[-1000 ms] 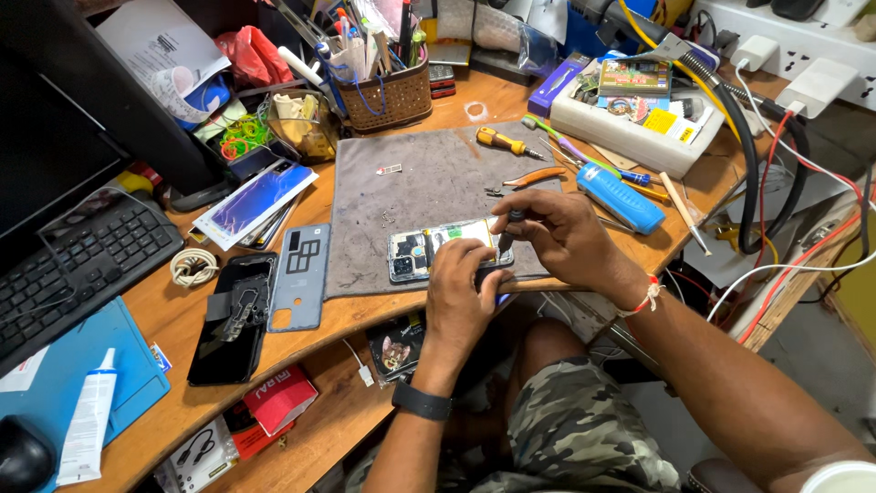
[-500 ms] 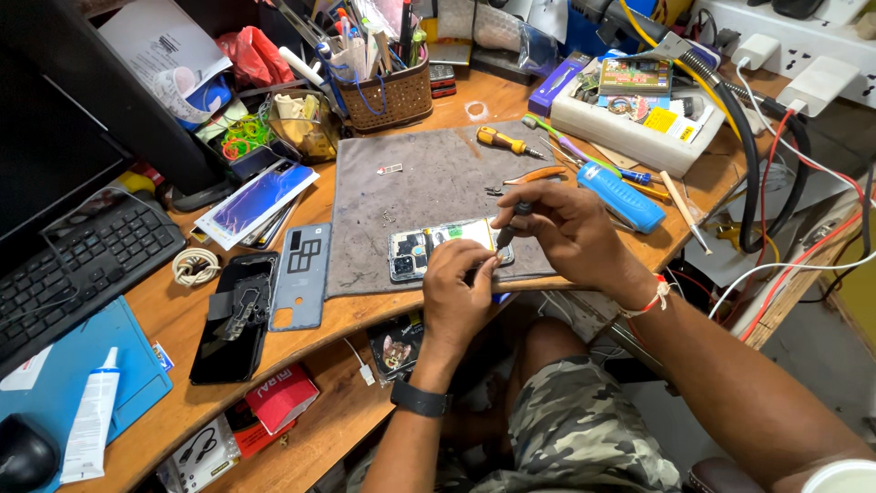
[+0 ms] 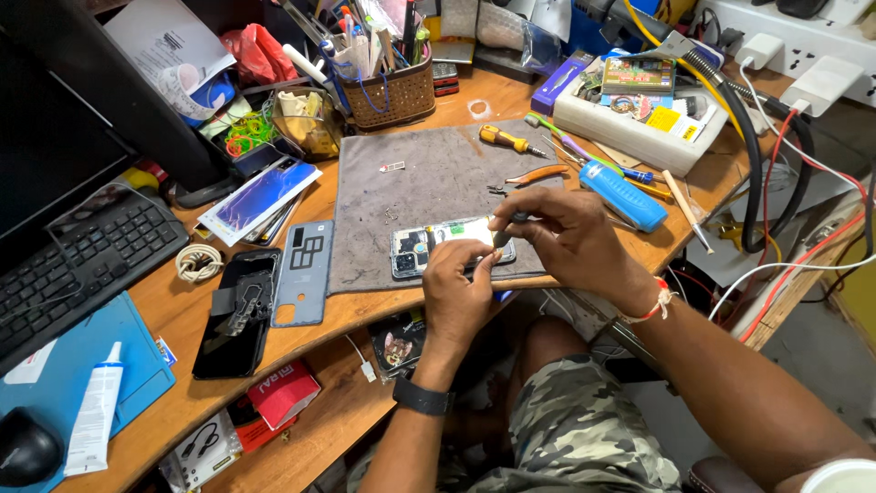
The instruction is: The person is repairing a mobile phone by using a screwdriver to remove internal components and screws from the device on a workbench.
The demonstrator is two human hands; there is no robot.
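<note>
My opened phone [image 3: 447,246] lies at the near edge of the grey mat [image 3: 438,183], its back cover [image 3: 304,272] already off and set on the desk to the left, so I judge the teardown begun with the inner parts yet to come out. My left hand [image 3: 459,290] pinches the phone's lower edge while my right hand [image 3: 558,239] grips a small screwdriver [image 3: 505,233], tip down on the board. Since the earlier frame my right hand has dropped slightly; the phone has stayed put.
</note>
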